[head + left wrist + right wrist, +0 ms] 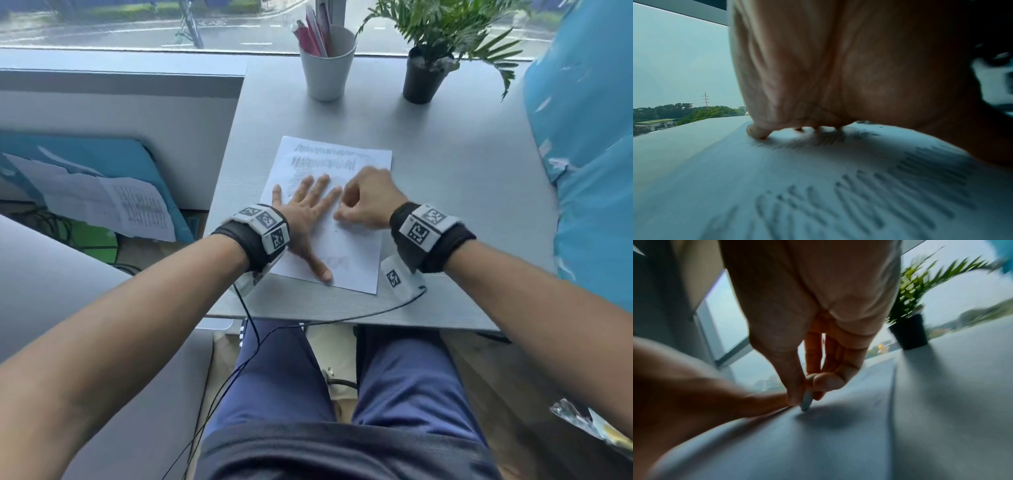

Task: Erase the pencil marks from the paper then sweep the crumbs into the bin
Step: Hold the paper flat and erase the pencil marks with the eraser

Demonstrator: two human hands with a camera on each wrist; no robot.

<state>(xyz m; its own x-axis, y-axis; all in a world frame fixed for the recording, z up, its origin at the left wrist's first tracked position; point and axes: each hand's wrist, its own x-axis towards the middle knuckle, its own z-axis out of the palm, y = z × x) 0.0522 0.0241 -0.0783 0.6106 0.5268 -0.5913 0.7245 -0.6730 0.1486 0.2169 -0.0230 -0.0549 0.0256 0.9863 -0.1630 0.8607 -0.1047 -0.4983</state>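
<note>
Landmark: white paper, lying flat on the grey worktop, near its front edge.

Left of the paper, below worktop level: a blue board with printed sheets leaning on it.

Left hand: flat on the paper's left half, fingers spread and straight, thumb pointing toward the near edge. Left wrist view shows fingertips pressing down on the sheet.

Pencil marks: two dark scribbled bands across the paper's far end; fainter marks just below them, beside the left fingers.

Right hand: over the paper's middle, just right of the left hand, fingers curled. Right wrist view: thumb and fingers pinch a small pale eraser, its tip down on the paper.

Beyond the paper's far edge: white cup holding pink pens. Right of the cup: potted plant in a black pot.

Far right of the paper: blue plastic sheeting. Its contents cannot be told.
</note>
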